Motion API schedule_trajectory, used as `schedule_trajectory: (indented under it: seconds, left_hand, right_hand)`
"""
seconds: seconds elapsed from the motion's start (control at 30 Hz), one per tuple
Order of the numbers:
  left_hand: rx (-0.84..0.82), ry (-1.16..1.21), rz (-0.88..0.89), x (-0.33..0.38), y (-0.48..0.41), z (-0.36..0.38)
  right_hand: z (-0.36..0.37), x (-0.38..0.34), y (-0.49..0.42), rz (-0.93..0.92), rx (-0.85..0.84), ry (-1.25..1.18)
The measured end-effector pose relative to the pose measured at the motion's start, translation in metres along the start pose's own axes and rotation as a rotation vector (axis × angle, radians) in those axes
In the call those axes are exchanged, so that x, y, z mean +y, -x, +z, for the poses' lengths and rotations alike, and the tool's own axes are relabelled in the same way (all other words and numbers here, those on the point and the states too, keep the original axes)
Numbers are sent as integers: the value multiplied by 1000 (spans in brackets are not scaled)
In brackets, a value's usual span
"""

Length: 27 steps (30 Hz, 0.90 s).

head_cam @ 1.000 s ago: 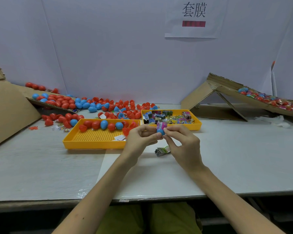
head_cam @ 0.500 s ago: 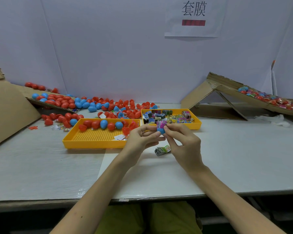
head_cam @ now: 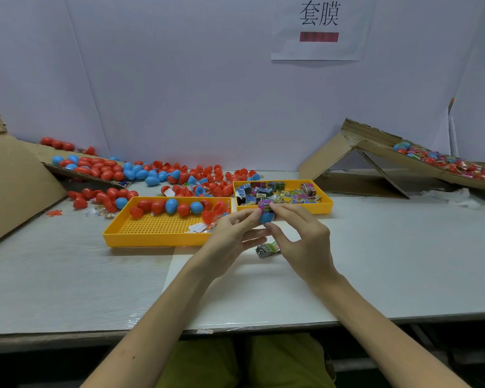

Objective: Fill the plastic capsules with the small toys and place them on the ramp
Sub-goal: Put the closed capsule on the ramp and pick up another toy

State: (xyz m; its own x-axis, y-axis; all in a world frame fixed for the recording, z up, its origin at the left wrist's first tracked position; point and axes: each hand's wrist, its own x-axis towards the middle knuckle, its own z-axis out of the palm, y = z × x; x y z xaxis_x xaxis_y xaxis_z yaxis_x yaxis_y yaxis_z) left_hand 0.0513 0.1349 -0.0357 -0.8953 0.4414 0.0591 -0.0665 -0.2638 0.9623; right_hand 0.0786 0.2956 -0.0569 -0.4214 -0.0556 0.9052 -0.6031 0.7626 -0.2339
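Underneath, a loose packet (head_cam: 267, 250) is lying, with the yellow toy tray (head_cam: 326, 204) sitting behind. Your left hand (head_cam: 230, 233) and right hand (head_cam: 305, 242) are both pinching the blue capsule (head_cam: 266, 217).

I see a blue capsule half (head_cam: 266, 218) under a pink toy packet (head_cam: 264, 205) mid-frame, a yellow tray (head_cam: 151, 240) with a dotted floor left of it, red and blue loose capsules (head_cam: 101, 170) at far left, and a brown ramp (head_cam: 381, 144) at right.

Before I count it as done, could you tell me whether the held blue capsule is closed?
Open: the pink toy packet sticks out above the blue capsule half, with no cap on.
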Motion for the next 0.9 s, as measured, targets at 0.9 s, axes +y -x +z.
schedule_trajectory:
  seconds: [0.9]
  left_hand:
    - [60, -13, 113, -3, -4, -1]
  right_hand:
    - [1, 2, 1, -67, -44, -2]
